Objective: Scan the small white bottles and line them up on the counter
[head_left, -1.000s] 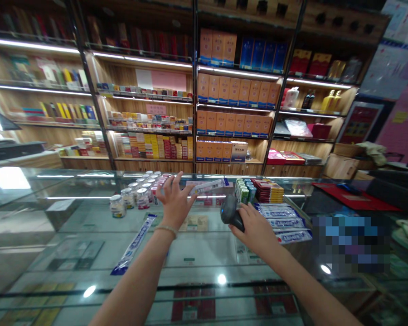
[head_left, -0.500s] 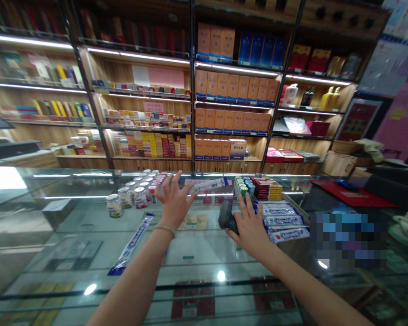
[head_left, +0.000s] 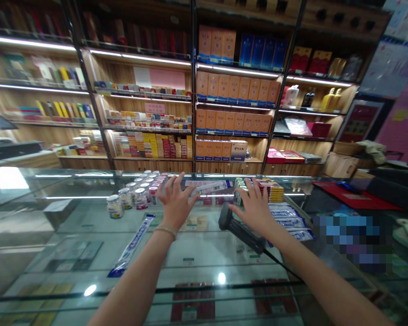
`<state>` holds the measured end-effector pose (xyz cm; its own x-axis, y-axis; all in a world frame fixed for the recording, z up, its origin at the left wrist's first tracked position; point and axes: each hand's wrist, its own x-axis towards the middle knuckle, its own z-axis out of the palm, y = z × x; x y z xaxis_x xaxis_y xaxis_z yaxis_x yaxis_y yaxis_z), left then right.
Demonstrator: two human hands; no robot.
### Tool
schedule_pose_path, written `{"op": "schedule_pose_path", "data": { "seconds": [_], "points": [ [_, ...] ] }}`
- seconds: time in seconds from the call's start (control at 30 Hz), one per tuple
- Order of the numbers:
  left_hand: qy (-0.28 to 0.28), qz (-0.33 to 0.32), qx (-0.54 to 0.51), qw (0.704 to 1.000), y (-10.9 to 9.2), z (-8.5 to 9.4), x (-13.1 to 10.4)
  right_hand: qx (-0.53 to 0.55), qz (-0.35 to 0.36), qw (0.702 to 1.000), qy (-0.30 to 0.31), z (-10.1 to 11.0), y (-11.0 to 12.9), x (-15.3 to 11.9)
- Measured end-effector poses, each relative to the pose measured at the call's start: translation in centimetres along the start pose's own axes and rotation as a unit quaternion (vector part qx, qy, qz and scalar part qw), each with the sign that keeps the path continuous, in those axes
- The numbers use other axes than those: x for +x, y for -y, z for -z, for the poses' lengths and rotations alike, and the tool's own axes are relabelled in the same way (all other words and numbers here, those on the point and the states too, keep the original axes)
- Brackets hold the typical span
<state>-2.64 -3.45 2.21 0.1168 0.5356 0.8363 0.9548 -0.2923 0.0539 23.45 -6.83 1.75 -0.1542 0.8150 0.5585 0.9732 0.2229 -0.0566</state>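
Observation:
My left hand (head_left: 175, 203), fingers spread, hovers over the glass counter (head_left: 190, 249). Its thumb is near the end of a long white-and-blue packet (head_left: 212, 186); whether they touch I cannot tell. To its left lies another long blue-and-white packet (head_left: 132, 246). My right hand (head_left: 258, 209) is open too, fingers stretched toward several small green-wrapped rolls (head_left: 240, 190). Beside and below that hand a black handheld barcode scanner (head_left: 241, 231) rests on the glass, its cable passing under my forearm. Several more blue-and-white packets (head_left: 289, 222) lie partly hidden behind my right wrist.
Clear jars with white lids (head_left: 114, 207) stand in rows at the left. Red-and-yellow packs (head_left: 275, 192) are stacked past my right hand. A red mat (head_left: 355, 195) lies at the far right. Lit shelves of boxes (head_left: 236, 122) line the back wall.
My right hand has moved off the scanner, forward and slightly right, uncovering its handle and cable. My left hand has barely shifted.

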Motion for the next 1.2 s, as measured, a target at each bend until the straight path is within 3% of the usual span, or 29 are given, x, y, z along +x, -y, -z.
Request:
{"op": "schedule_pose_path", "data": {
  "seconds": [0.1, 0.33, 0.5, 0.6, 0.83, 1.2],
  "points": [
    [0.002, -0.004, -0.004, 1.000, 0.0, -0.1, -0.1, -0.018, 0.057, 0.995, -0.076, 0.1, -0.1, 1.7],
    [0.000, -0.033, -0.003, 0.999, -0.1, -0.4, -0.3, -0.054, 0.156, 0.982, -0.092, -1.6, 0.5, 3.2],
    [-0.009, -0.040, -0.017, 0.999, 0.0, -0.7, -0.3, -0.058, 0.188, 0.955, -0.223, -3.3, 0.1, 4.1],
    [-0.013, -0.048, -0.032, 0.998, 0.0, -1.0, -0.3, -0.052, 0.201, 0.945, -0.254, -3.4, -0.3, 4.6],
    [-0.008, -0.064, -0.054, 0.996, -0.5, -0.9, -0.3, -0.016, 0.200, 0.944, -0.262, -1.9, -0.9, 4.4],
    [-0.017, -0.083, -0.037, 0.996, -1.4, -0.3, -0.3, 0.083, 0.092, 0.980, -0.156, -0.4, -1.0, 3.6]
  ]
}}
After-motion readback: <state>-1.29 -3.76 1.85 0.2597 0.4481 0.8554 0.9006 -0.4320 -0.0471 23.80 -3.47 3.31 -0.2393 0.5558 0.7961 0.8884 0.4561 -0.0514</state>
